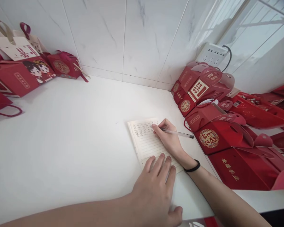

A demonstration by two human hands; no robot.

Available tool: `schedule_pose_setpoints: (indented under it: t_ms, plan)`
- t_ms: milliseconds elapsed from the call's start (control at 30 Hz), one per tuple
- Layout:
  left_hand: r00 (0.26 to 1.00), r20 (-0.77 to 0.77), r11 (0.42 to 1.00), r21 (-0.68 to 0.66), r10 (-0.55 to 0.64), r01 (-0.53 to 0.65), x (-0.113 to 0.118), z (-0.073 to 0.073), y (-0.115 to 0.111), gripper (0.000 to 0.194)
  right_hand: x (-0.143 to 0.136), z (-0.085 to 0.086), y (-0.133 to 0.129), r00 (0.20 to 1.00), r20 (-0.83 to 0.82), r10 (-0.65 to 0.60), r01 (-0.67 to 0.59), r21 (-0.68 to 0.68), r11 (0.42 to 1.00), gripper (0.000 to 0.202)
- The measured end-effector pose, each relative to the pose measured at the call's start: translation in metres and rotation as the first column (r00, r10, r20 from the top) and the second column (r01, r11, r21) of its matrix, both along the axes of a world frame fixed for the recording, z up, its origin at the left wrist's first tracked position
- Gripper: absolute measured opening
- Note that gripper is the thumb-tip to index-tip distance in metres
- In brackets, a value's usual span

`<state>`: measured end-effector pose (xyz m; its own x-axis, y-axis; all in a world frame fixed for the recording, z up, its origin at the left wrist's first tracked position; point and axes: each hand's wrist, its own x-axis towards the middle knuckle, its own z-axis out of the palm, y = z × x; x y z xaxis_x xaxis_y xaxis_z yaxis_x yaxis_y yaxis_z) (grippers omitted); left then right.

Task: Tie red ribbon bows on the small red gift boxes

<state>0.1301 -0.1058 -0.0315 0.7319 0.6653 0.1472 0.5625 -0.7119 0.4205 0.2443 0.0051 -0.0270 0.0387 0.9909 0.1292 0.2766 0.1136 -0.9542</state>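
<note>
A small lined notebook (148, 146) lies on the white table, with several rows of handwriting across its upper part. My right hand (168, 138) grips a clear pen (180, 133) with a dark end cap, its tip low over the written rows. The heel of that hand rests on the page, and a black band (192, 166) circles the wrist. Spread flat, my left hand (156, 183) presses on the notebook's lower edge, its fingertips on the paper and its thumb out to the right.
Red gift boxes (227, 138) with gold lettering stand along the right side. More red boxes (21, 77) with ribbon handles sit at the back left. A white power strip (211, 53) leans by the tiled wall (146, 41). The white tabletop (73, 142) stretches left of the notebook.
</note>
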Motion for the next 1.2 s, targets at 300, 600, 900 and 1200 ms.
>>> schedule_pose_setpoints:
  t_ms: [300,600,900,1200]
  plan:
    - [1.000,-0.018,1.000,-0.008,0.000,0.000,0.0004,0.0011,0.0003,0.073,-0.0004,0.0005,-0.0008,0.995,0.091,0.033,-0.033,0.000,0.999,0.029]
    - [1.000,-0.030,1.000,-0.013,0.006,-0.006,0.0000,0.0011,-0.0003,0.073,-0.0013,0.0007,0.0001,0.987,0.152,0.053,-0.057,0.021,0.998,0.028]
    - [1.000,-0.008,1.000,-0.020,0.006,-0.006,0.0003,0.0004,0.0002,0.072,-0.0008,-0.0014,0.0003,0.987,0.158,0.040,-0.045,0.026,0.999,0.028]
    - [0.999,-0.032,1.000,-0.013,0.009,-0.010,-0.0003,0.0011,0.0006,0.072,-0.0002,-0.0013,0.0009,0.989,0.144,0.019,-0.028,0.058,0.998,0.026]
